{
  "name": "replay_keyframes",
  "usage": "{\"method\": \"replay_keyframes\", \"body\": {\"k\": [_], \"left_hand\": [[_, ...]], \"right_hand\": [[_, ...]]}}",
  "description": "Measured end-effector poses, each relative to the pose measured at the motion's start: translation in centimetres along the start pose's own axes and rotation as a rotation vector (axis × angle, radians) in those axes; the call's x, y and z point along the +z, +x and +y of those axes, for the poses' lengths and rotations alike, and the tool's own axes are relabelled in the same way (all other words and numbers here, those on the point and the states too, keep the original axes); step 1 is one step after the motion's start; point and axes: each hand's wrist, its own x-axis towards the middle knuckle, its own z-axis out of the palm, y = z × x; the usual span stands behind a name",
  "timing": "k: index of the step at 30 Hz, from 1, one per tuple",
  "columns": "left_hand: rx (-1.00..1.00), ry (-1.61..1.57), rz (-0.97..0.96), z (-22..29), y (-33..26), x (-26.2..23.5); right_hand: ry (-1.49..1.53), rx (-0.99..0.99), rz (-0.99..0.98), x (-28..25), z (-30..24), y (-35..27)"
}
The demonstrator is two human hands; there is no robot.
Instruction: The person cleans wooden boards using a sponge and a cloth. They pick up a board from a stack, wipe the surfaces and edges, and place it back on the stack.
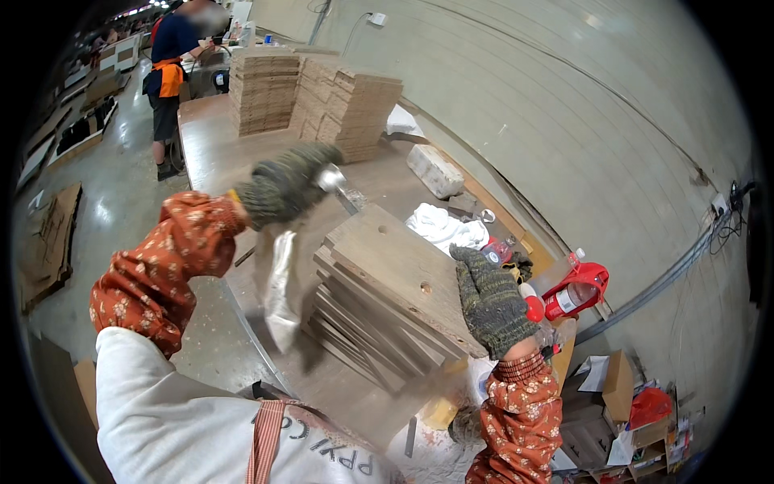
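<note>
My left hand [289,184], in a dark green knit glove, is closed around a shiny metal tool [332,179] whose flat end points toward the far corner of a wood board [395,262]. Below that hand hangs a white cloth [280,294], smeared by motion; whether the fingers hold it too cannot be made out. The board, pierced by round holes, tops an uneven stack of boards [363,323]. Along the board's right edge lies my right hand [496,302], gloved alike, its fingers stretched out against it.
Tall stacks of boards [339,105] stand farther back on the table. Right of the work lie a wrapped white block [435,171], a white rag [446,226] and bottles [574,297] by the wall. At far left a person [169,73] works at the table's end.
</note>
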Motion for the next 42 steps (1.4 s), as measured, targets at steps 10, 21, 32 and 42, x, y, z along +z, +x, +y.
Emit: {"method": "replay_keyframes", "body": {"k": [10, 21, 32, 42], "left_hand": [[0.626, -0.376, -0.144, 13.5, 1.3, -2.2], [0.547, 0.174, -0.545, 7.6, 0.7, 0.3], [0.491, 0.159, -0.473, 10.0, 0.2, 1.4], [0.472, 0.2, -0.484, 10.6, -0.3, 2.2]], "right_hand": [[0.33, 0.097, 0.457, -5.6, -6.7, 0.8], [0.201, 0.265, 0.397, -5.1, -6.5, -3.7], [0.008, 0.13, -0.038, -0.3, -9.1, -0.9], [0.205, 0.454, 0.357, -4.8, -6.3, -6.8]]}}
